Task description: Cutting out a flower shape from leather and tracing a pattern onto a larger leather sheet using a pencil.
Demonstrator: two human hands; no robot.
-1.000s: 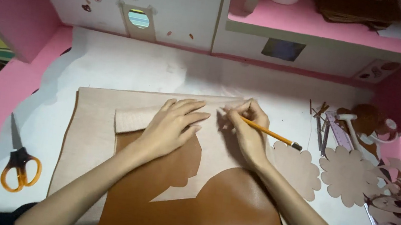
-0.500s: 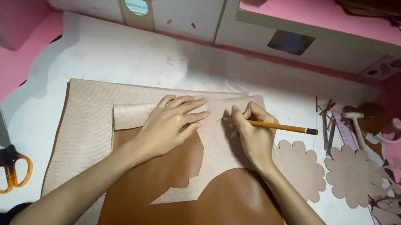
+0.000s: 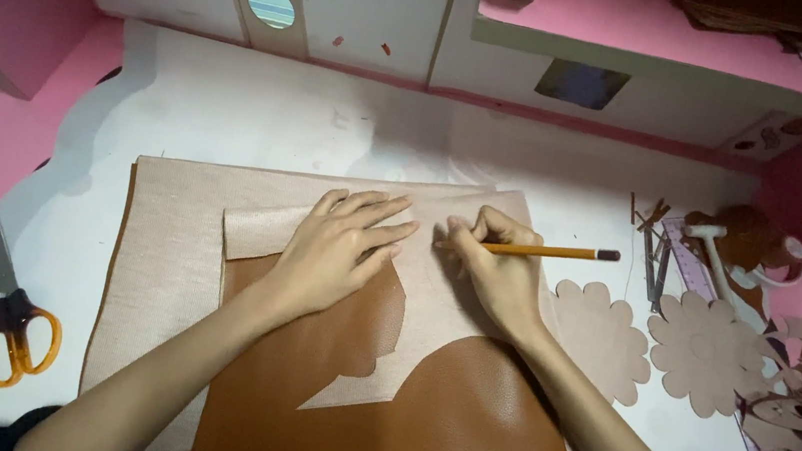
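The left hand (image 3: 343,249) lies flat, fingers spread, on brown leather (image 3: 420,409). The right hand (image 3: 496,272) grips a pencil (image 3: 549,252). Scissors (image 3: 9,312) and flower cutouts (image 3: 654,345) flank the work.

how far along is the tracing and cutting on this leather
Done: two flower cutouts lie at right, and the brown leather sheet shows cut curves. In hand: left hand presses the folded-over flap, right hand marks with a pencil. Left: the scissors lie untouched.

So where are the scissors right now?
The orange-handled scissors lie on the white desk at the far left of the head view, left of the beige and brown sheet, away from both hands.
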